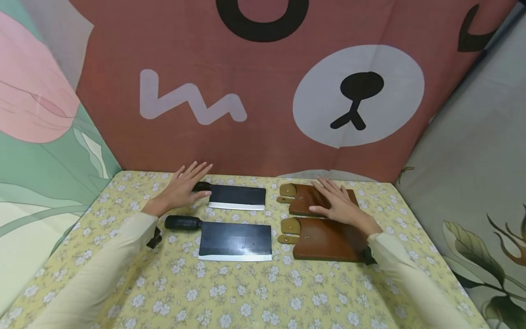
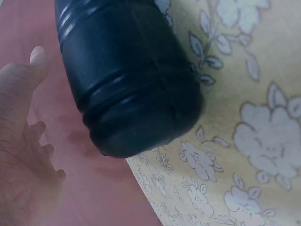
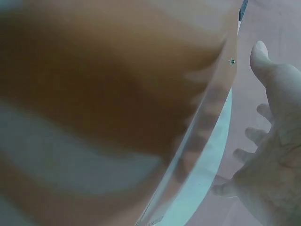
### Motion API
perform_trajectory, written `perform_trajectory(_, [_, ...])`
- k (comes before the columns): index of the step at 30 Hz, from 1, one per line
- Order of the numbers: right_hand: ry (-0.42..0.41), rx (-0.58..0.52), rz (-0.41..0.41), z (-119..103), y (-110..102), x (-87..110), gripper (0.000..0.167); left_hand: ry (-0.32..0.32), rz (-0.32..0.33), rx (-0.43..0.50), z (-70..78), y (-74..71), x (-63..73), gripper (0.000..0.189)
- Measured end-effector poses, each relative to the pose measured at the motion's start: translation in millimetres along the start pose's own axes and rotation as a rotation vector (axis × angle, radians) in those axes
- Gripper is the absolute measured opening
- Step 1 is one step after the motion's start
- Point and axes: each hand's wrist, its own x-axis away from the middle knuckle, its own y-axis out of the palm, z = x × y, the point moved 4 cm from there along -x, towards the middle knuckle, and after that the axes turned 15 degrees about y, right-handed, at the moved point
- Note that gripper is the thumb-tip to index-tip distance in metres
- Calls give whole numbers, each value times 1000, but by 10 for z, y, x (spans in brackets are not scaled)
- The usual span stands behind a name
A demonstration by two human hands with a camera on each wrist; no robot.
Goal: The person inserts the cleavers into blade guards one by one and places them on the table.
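Two cleavers lie flat on the table, one behind the other: a smaller far cleaver (image 1: pixel 237 197) and a larger near cleaver (image 1: pixel 235 241). Both have black handles pointing left. To their right lie two brown leather sheaths with tan snap straps, a far sheath (image 1: pixel 304 201) and a near sheath (image 1: pixel 328 240). My left hand (image 1: pixel 181 189) is spread over the far cleaver's handle, partly hiding it. Fingers extended, my right hand (image 1: pixel 339 203) hovers at the far sheath and covers part of it. In the left wrist view a black handle (image 2: pixel 131 80) looms close beside the hand.
A yellow flowered cloth (image 1: pixel 246 297) covers the table. Behind its far edge hangs a reddish-brown fabric (image 1: pixel 263 146) with a bear face. Printed drapes stand at the left (image 1: pixel 37 183) and right (image 1: pixel 472 160).
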Motion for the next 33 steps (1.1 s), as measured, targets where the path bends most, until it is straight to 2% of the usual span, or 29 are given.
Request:
perform_trajectory(5, [-17, -18, -8, -18, 50, -20, 88, -14, -33, 20, 86, -50, -1, 86])
perform_trajectory(12, [-17, 3, -21, 12, 98, -41, 86, -29, -55, 48, 109, -8, 12, 80])
perform_trajectory(20, [-22, 9, -21, 9, 121, -71, 85, -40, -89, 85, 88, 49, 5, 75])
perform_trajectory(26, [19, 49, -34, 44, 160, -112, 90, -28, -104, 82, 68, 70, 1, 71])
perform_trajectory(33, [31, 44, -91, 40, 147, -137, 95, -33, -134, 89, 50, 79, 3, 69])
